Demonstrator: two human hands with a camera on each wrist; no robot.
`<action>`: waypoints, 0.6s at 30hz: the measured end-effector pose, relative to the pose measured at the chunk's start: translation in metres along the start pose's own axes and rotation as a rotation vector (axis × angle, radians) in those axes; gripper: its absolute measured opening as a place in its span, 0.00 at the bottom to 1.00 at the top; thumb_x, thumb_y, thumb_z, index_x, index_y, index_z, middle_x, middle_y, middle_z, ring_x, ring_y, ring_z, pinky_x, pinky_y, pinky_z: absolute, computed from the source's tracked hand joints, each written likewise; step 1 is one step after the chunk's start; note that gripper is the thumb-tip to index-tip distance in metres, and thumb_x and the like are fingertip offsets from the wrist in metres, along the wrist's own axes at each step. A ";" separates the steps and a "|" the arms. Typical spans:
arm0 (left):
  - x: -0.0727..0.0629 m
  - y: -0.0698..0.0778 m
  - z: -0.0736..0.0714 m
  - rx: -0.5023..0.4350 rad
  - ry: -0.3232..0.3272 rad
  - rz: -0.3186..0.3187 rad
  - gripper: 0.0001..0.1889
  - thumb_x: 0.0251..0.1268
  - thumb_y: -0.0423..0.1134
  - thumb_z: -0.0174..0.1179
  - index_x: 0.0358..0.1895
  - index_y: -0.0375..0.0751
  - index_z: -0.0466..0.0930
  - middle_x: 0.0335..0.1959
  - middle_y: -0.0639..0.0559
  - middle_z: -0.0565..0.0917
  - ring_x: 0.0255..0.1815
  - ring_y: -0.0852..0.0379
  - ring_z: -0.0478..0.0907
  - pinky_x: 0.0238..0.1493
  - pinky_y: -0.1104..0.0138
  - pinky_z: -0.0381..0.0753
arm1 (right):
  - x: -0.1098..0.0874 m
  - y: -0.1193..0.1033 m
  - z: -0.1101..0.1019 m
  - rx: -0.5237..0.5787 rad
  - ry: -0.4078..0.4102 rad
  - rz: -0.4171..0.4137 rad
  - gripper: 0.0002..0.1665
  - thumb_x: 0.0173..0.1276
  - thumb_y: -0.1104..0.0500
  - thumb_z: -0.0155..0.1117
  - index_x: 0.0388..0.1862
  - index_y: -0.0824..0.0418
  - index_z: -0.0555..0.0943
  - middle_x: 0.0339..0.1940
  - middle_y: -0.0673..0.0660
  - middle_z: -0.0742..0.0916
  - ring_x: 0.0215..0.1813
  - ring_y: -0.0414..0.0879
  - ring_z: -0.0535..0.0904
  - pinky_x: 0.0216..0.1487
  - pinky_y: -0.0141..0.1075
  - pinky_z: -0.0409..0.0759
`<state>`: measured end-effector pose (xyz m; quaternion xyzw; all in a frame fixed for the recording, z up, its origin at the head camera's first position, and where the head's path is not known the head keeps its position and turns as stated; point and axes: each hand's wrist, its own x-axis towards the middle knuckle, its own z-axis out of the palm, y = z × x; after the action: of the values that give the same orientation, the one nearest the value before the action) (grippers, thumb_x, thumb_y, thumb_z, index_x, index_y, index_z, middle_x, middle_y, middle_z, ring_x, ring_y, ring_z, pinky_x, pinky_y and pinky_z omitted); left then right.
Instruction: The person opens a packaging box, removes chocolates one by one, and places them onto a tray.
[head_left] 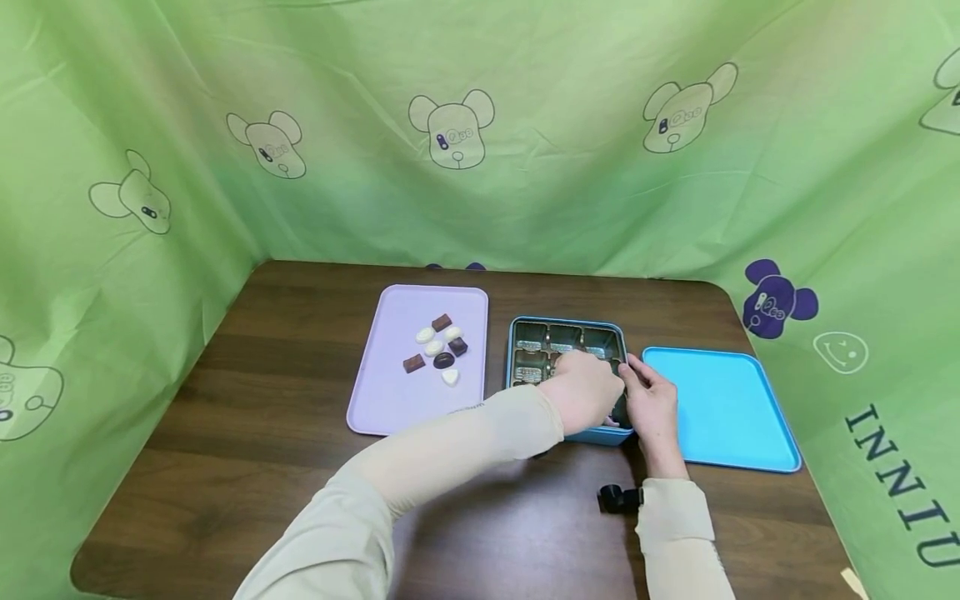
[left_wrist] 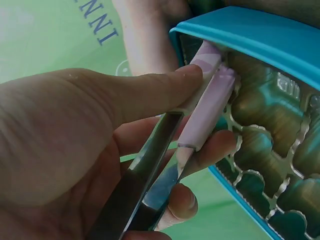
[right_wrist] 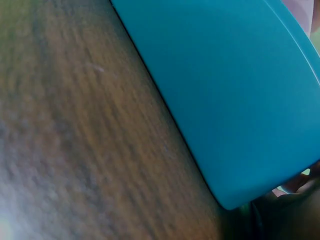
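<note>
My left hand (head_left: 585,390) is over a blue box (head_left: 592,435) fitted with a dark, shiny divided insert. In the left wrist view, its thumb and fingers grip metal tongs (left_wrist: 145,175) with pink tips (left_wrist: 207,112). These tips overlap the box's rim and the corner of the insert; I cannot tell whether they pinch anything. My right hand (head_left: 654,408) holds the box at its right side, thumb near the rim. The right wrist view is mostly filled by the box's smooth outer wall (right_wrist: 220,95), close against the wooden table.
A lilac tray (head_left: 408,408) lies left of the box, bearing several white and brown chocolates (head_left: 443,360) in varied shapes. To the right is a light blue tray (head_left: 723,408), partly behind my right hand. Green printed cloth (head_left: 555,208) hangs around the wooden table (head_left: 262,400).
</note>
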<state>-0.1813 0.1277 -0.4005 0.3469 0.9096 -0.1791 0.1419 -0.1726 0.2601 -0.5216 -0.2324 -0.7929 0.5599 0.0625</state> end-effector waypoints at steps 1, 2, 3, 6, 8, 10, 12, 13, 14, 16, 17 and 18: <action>0.002 0.002 0.001 -0.003 -0.005 -0.001 0.15 0.76 0.55 0.54 0.60 0.71 0.80 0.52 0.67 0.84 0.40 0.64 0.77 0.36 0.65 0.81 | 0.000 0.000 0.000 0.004 0.000 0.000 0.32 0.78 0.43 0.56 0.72 0.60 0.73 0.68 0.62 0.79 0.69 0.53 0.73 0.67 0.48 0.72; 0.003 0.004 0.001 -0.005 -0.004 -0.001 0.15 0.76 0.55 0.53 0.60 0.71 0.80 0.52 0.67 0.84 0.41 0.64 0.77 0.37 0.65 0.81 | 0.000 0.000 0.000 0.007 0.001 -0.001 0.32 0.78 0.43 0.56 0.72 0.60 0.74 0.68 0.62 0.79 0.69 0.53 0.73 0.68 0.48 0.72; 0.004 0.005 0.002 -0.006 -0.004 -0.003 0.15 0.77 0.54 0.53 0.60 0.71 0.80 0.53 0.67 0.84 0.42 0.64 0.78 0.37 0.65 0.81 | 0.000 -0.001 -0.001 0.013 0.001 -0.004 0.32 0.78 0.44 0.57 0.72 0.60 0.74 0.68 0.62 0.79 0.69 0.53 0.73 0.68 0.47 0.71; 0.007 0.008 0.005 -0.003 0.001 -0.007 0.14 0.77 0.54 0.52 0.59 0.71 0.81 0.52 0.67 0.84 0.41 0.64 0.78 0.35 0.65 0.80 | 0.001 0.000 -0.001 0.022 0.003 -0.004 0.31 0.77 0.44 0.58 0.72 0.60 0.74 0.67 0.63 0.80 0.69 0.52 0.74 0.68 0.46 0.72; 0.007 0.008 0.005 -0.002 0.005 -0.008 0.14 0.77 0.53 0.52 0.59 0.71 0.81 0.52 0.67 0.84 0.41 0.64 0.78 0.34 0.65 0.80 | 0.001 0.000 -0.001 0.018 0.000 -0.002 0.32 0.77 0.44 0.57 0.72 0.60 0.74 0.66 0.63 0.80 0.68 0.53 0.75 0.66 0.44 0.73; 0.008 0.008 0.004 -0.004 0.008 -0.003 0.14 0.77 0.53 0.52 0.59 0.71 0.81 0.52 0.67 0.84 0.41 0.64 0.78 0.33 0.65 0.80 | 0.001 0.000 -0.001 0.013 -0.002 0.002 0.32 0.77 0.43 0.57 0.72 0.59 0.74 0.66 0.63 0.81 0.68 0.53 0.75 0.63 0.39 0.75; 0.008 0.007 0.004 0.000 0.014 0.007 0.14 0.77 0.54 0.52 0.60 0.71 0.80 0.53 0.67 0.83 0.43 0.64 0.78 0.33 0.65 0.80 | 0.001 0.000 -0.001 0.013 -0.004 0.006 0.32 0.77 0.42 0.57 0.72 0.58 0.74 0.66 0.63 0.81 0.67 0.53 0.75 0.58 0.33 0.76; 0.008 0.007 0.004 0.003 0.015 0.013 0.15 0.77 0.54 0.53 0.60 0.72 0.80 0.54 0.67 0.83 0.45 0.64 0.79 0.33 0.65 0.81 | 0.001 0.000 -0.001 0.015 -0.005 0.008 0.32 0.77 0.42 0.57 0.72 0.58 0.74 0.66 0.63 0.81 0.67 0.53 0.75 0.56 0.31 0.75; 0.007 0.006 0.004 0.010 0.017 0.021 0.15 0.77 0.54 0.53 0.61 0.72 0.79 0.54 0.67 0.83 0.46 0.64 0.79 0.34 0.65 0.81 | 0.001 0.000 -0.001 0.017 -0.006 0.010 0.32 0.77 0.42 0.57 0.72 0.58 0.74 0.66 0.63 0.81 0.67 0.53 0.75 0.54 0.29 0.75; 0.006 0.004 0.004 0.024 0.021 0.040 0.16 0.77 0.54 0.52 0.62 0.71 0.79 0.55 0.67 0.83 0.48 0.64 0.80 0.35 0.66 0.81 | 0.001 0.000 -0.001 0.022 -0.006 0.011 0.32 0.77 0.42 0.57 0.72 0.58 0.74 0.65 0.63 0.81 0.66 0.52 0.76 0.52 0.27 0.74; 0.006 0.003 0.004 0.031 0.025 0.050 0.16 0.77 0.54 0.52 0.62 0.71 0.79 0.55 0.67 0.83 0.48 0.63 0.80 0.35 0.67 0.81 | 0.001 0.000 -0.001 0.022 -0.005 0.011 0.32 0.77 0.42 0.57 0.72 0.58 0.74 0.65 0.63 0.81 0.66 0.52 0.76 0.51 0.26 0.74; 0.005 0.003 0.004 0.036 0.026 0.058 0.16 0.77 0.54 0.52 0.62 0.70 0.79 0.54 0.67 0.84 0.48 0.63 0.80 0.36 0.67 0.81 | 0.000 0.000 -0.001 0.021 -0.006 0.011 0.32 0.77 0.42 0.57 0.72 0.57 0.74 0.65 0.63 0.81 0.65 0.51 0.76 0.50 0.25 0.74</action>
<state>-0.1826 0.1307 -0.4063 0.3779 0.8976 -0.1867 0.1289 -0.1725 0.2613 -0.5213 -0.2342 -0.7858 0.5693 0.0593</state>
